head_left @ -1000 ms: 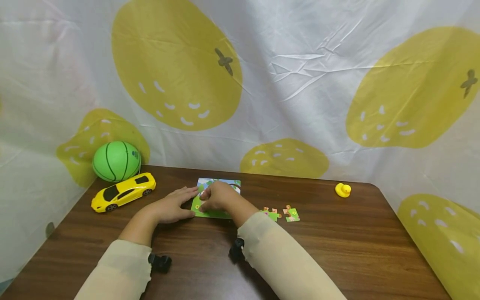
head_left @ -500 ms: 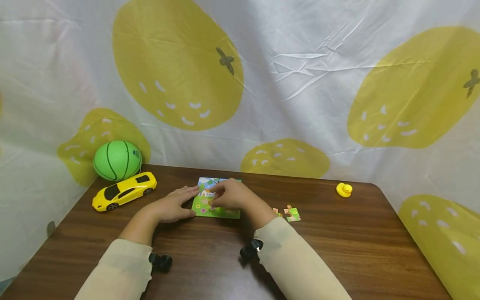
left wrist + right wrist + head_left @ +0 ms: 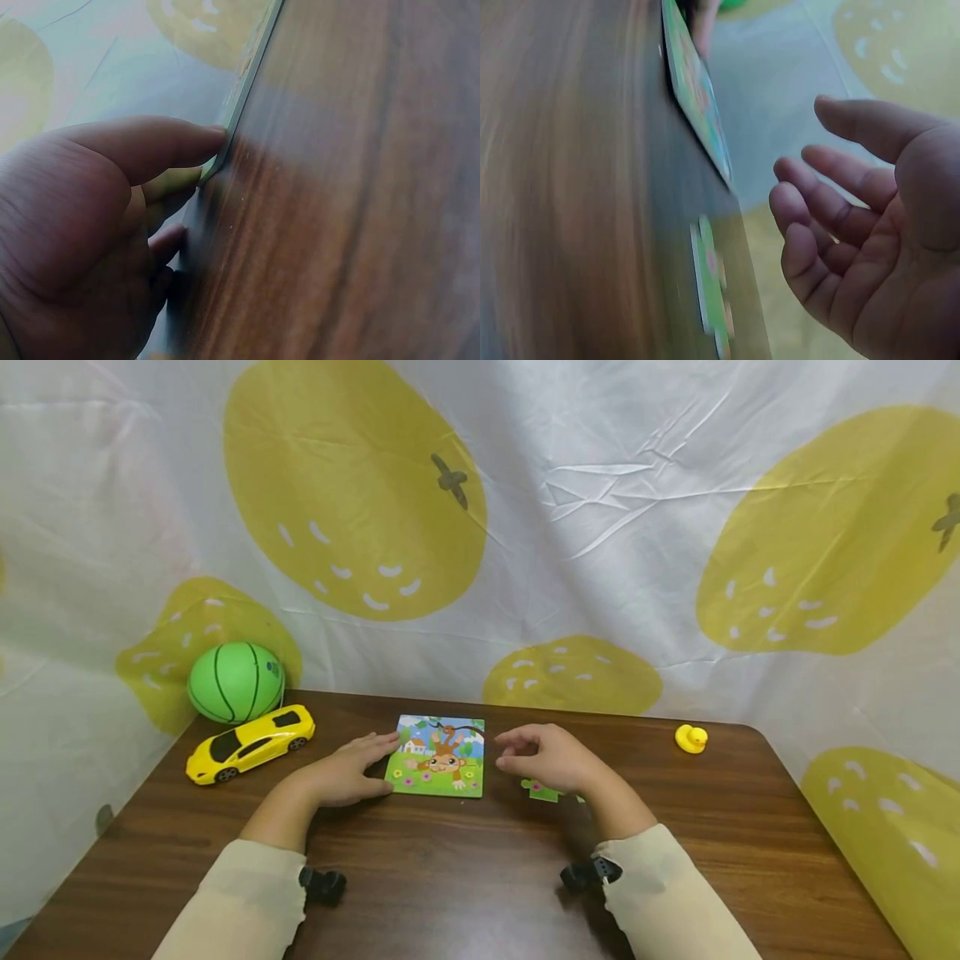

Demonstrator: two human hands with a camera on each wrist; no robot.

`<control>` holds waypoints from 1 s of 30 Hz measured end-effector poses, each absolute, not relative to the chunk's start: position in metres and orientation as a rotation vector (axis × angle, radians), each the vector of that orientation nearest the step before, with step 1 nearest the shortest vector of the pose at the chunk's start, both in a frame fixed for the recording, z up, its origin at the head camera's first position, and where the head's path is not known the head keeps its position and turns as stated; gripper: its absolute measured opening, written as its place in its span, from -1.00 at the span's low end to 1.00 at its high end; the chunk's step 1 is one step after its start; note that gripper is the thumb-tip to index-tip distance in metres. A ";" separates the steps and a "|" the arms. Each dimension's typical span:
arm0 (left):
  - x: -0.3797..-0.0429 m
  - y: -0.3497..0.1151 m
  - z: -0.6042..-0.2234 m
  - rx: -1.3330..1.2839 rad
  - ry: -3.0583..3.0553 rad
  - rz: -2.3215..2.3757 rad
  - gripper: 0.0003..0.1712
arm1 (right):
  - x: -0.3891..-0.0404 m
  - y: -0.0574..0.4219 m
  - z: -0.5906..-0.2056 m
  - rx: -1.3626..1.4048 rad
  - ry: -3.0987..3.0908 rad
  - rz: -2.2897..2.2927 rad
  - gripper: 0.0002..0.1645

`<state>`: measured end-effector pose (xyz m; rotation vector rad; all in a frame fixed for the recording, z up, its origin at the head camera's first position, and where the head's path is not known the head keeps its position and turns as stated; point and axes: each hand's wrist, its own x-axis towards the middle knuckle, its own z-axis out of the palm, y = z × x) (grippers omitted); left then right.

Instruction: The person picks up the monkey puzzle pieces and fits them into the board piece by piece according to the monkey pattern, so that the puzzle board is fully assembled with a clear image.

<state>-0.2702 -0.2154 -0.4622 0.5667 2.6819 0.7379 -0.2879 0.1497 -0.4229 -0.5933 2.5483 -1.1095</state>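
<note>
A square jigsaw puzzle with a monkey picture lies flat on the table, its whole face showing in the head view. My left hand rests at its left side, fingers fairly straight by the edge. In the left wrist view, the thumb touches the puzzle's rim. To the right of the puzzle hovers my right hand, fingers loosely bent and holding nothing. Under it lies a green puzzle piece, partly covered by the hand. Another piece is mostly hidden by the wrist.
The brown wooden table backs onto a hanging patterned curtain. At the far left are a green ball and a yellow toy car. A small yellow rubber duck sits near the back right corner.
My right hand has moved off the puzzle to the right, uncovering the monkey picture and now covering part of the loose pieces. The left hand has stayed at the puzzle's left edge.
</note>
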 end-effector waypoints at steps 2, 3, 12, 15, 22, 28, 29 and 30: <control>-0.271 -0.215 -0.463 0.568 2.686 0.736 -0.07 | -0.286 0.164 -0.423 -0.579 2.545 -1.119 -0.40; -0.271 -0.215 -0.463 0.568 2.686 0.737 -0.07 | -0.286 0.170 -0.424 -0.579 2.546 -1.117 -0.39; -0.271 -0.215 -0.463 0.577 2.686 0.743 -0.06 | -0.287 0.209 -0.430 -0.560 2.578 -1.102 -0.33; -0.271 -0.215 -0.463 0.564 2.685 0.738 -0.06 | -0.290 0.213 -0.435 -0.546 2.564 -1.109 -0.33; -0.272 -0.216 -0.464 0.564 2.686 0.728 -0.06 | -0.293 0.215 -0.442 -0.526 2.576 -1.078 -0.35; -0.271 -0.216 -0.463 0.563 2.684 0.732 -0.06 | -0.296 0.216 -0.448 -0.526 2.569 -1.044 -0.34; -0.271 -0.216 -0.463 0.563 2.683 0.733 -0.06 | -0.296 0.216 -0.449 -0.522 2.572 -1.032 -0.34; -0.271 -0.216 -0.463 0.569 2.685 0.731 -0.06 | -0.297 0.216 -0.450 -0.522 2.578 -1.011 -0.33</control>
